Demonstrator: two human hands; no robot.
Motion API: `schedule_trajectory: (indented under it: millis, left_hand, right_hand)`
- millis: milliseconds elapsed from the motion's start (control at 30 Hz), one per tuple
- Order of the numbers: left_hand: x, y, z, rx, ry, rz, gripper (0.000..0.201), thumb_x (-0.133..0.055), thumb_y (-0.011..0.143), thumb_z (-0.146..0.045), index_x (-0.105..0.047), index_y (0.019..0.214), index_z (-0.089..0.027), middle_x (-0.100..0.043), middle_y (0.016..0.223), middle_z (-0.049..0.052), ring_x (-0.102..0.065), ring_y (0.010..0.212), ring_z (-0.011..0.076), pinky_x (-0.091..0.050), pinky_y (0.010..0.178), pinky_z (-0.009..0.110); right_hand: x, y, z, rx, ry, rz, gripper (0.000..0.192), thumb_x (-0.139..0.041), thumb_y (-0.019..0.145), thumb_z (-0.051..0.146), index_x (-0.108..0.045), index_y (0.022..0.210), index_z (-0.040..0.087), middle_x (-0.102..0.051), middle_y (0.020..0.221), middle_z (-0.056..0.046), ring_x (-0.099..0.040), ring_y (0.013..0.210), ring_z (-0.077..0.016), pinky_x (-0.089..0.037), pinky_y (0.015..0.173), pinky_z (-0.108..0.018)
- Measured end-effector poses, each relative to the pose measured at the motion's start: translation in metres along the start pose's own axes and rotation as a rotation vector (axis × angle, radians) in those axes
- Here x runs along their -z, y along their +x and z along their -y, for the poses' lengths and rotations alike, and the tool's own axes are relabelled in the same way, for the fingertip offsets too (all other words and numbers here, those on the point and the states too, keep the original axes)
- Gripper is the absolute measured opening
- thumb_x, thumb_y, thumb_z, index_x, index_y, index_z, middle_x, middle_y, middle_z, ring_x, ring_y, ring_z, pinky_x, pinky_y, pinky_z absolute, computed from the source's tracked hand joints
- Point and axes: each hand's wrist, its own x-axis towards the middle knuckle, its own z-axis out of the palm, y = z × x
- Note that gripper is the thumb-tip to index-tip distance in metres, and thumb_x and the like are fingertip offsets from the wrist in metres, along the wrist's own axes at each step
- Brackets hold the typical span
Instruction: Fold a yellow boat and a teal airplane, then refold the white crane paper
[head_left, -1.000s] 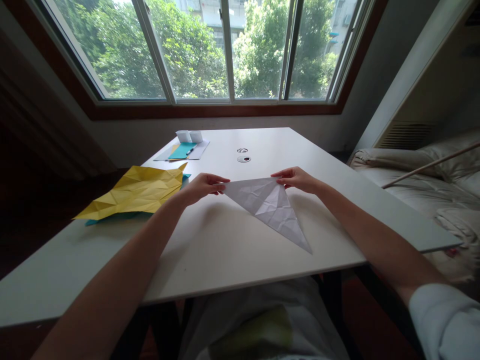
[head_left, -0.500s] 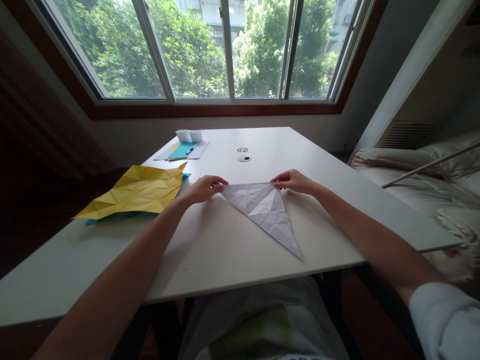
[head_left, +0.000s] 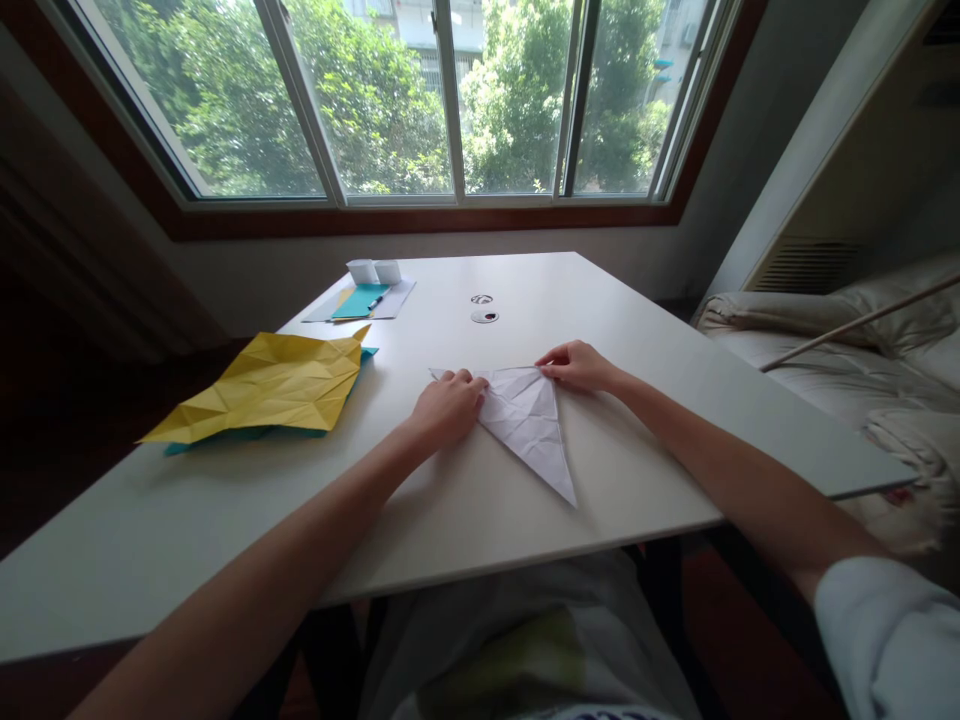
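Note:
A creased white sheet of paper (head_left: pixel 526 425), folded into a triangle, lies on the white table with one point toward me. Over its left part rests my left hand (head_left: pixel 448 408), fingers bent and pressed against the paper; the thin left corner pokes out beyond them. My right hand (head_left: pixel 574 367) pinches the paper's upper right corner between thumb and fingers. Part of the sheet's left side is hidden under my left hand.
Left of my hands lies a creased yellow paper (head_left: pixel 270 385) on top of a teal one (head_left: pixel 247 433). Farther back are white folded boxes (head_left: pixel 373 271), a teal sheet (head_left: pixel 360 302) and a pen (head_left: pixel 377 300). Round table inserts (head_left: pixel 484 316) sit mid-table. The table's front edge (head_left: pixel 525 560) is near me.
My left hand has let go of the left corner and moved right, onto the paper. The triangle has shifted slightly left. My right hand keeps its corner.

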Motion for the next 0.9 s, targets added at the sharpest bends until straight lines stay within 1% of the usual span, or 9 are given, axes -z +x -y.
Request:
schedule_trajectory:
  millis: [100, 200, 367, 467, 533, 633, 767, 833, 900]
  left_hand:
    - [-0.002, -0.001, -0.001, 0.046, 0.01, 0.043, 0.041, -0.029, 0.09, -0.036, -0.046, 0.126, -0.025, -0.052, 0.124, 0.009, -0.05, 0.11, 0.0262, -0.041, 0.087, 0.04]
    - [-0.002, -0.001, 0.0, 0.07, -0.023, 0.106, 0.048, -0.026, 0.09, -0.046, -0.038, 0.133, -0.027, -0.042, 0.136, 0.009, -0.04, 0.121, 0.0299, -0.035, 0.094, 0.047]
    - [-0.001, -0.001, 0.004, 0.1, -0.101, 0.2, 0.062, -0.023, 0.085, -0.062, -0.029, 0.138, -0.031, -0.027, 0.146, 0.01, -0.025, 0.13, 0.0383, -0.027, 0.096, 0.058]
    - [-0.002, -0.001, 0.006, 0.096, -0.119, 0.213, 0.064, -0.021, 0.084, -0.065, -0.028, 0.139, -0.032, -0.025, 0.147, 0.009, -0.022, 0.131, 0.0395, -0.023, 0.097, 0.059]
    - [-0.003, -0.001, 0.008, 0.086, -0.12, 0.212, 0.065, -0.02, 0.083, -0.065, -0.027, 0.139, -0.033, -0.024, 0.148, 0.008, -0.022, 0.131, 0.0398, -0.022, 0.098, 0.06]
    - [-0.004, 0.001, 0.012, 0.075, -0.122, 0.216, 0.066, -0.02, 0.083, -0.067, -0.026, 0.139, -0.034, -0.023, 0.148, 0.008, -0.02, 0.131, 0.0414, -0.02, 0.098, 0.061]
    - [-0.004, 0.003, 0.018, 0.072, -0.13, 0.228, 0.068, -0.02, 0.08, -0.07, -0.026, 0.139, -0.037, -0.022, 0.149, 0.007, -0.018, 0.131, 0.0421, -0.018, 0.097, 0.062]
    - [-0.003, 0.004, 0.02, 0.066, -0.132, 0.234, 0.068, -0.019, 0.08, -0.071, -0.025, 0.139, -0.038, -0.022, 0.148, 0.007, -0.018, 0.132, 0.0413, -0.019, 0.097, 0.062]
    - [-0.003, 0.004, 0.022, 0.056, -0.132, 0.235, 0.069, -0.019, 0.08, -0.071, -0.025, 0.139, -0.037, -0.023, 0.148, 0.007, -0.019, 0.131, 0.0405, -0.021, 0.097, 0.061]
  right_hand:
    - [0.002, -0.001, 0.0, 0.025, -0.098, -0.015, 0.025, -0.06, 0.073, 0.028, -0.07, 0.093, 0.017, -0.068, 0.068, 0.0, -0.057, 0.06, -0.0101, -0.043, 0.061, -0.021]
    - [0.002, -0.002, 0.0, 0.071, -0.192, -0.029, 0.023, -0.058, 0.074, 0.028, -0.07, 0.091, 0.018, -0.068, 0.076, -0.002, -0.058, 0.066, -0.0118, -0.043, 0.066, -0.022]
    - [-0.007, -0.008, 0.014, 0.268, -0.378, -0.121, 0.029, -0.061, 0.075, 0.027, -0.065, 0.103, 0.019, -0.065, 0.096, -0.007, -0.056, 0.089, -0.0203, -0.042, 0.079, -0.032]
    - [-0.018, -0.015, 0.034, 0.392, -0.446, -0.056, 0.021, -0.059, 0.079, 0.031, -0.065, 0.097, 0.021, -0.063, 0.099, -0.007, -0.055, 0.092, -0.0215, -0.038, 0.083, -0.035]
    - [-0.026, -0.021, 0.046, 0.409, -0.483, -0.002, 0.022, -0.055, 0.082, 0.037, -0.064, 0.093, 0.02, -0.063, 0.097, -0.008, -0.055, 0.091, -0.0215, -0.038, 0.081, -0.033]
    - [-0.035, -0.026, 0.056, 0.351, -0.534, 0.054, 0.037, -0.054, 0.078, 0.053, -0.061, 0.094, 0.02, -0.061, 0.097, -0.01, -0.054, 0.092, -0.0235, -0.038, 0.08, -0.034]
    - [-0.038, -0.03, 0.055, 0.302, -0.538, 0.121, 0.059, -0.056, 0.066, 0.068, -0.056, 0.102, 0.022, -0.057, 0.108, -0.012, -0.05, 0.101, -0.0285, -0.037, 0.087, -0.041]
    - [-0.037, -0.032, 0.051, 0.309, -0.496, 0.194, 0.069, -0.057, 0.062, 0.071, -0.053, 0.111, 0.023, -0.052, 0.117, -0.012, -0.044, 0.111, -0.0311, -0.034, 0.093, -0.045]
    - [-0.034, -0.034, 0.048, 0.33, -0.446, 0.293, 0.083, -0.057, 0.059, 0.073, -0.045, 0.124, 0.023, -0.043, 0.131, -0.012, -0.032, 0.124, -0.033, -0.026, 0.101, -0.047]
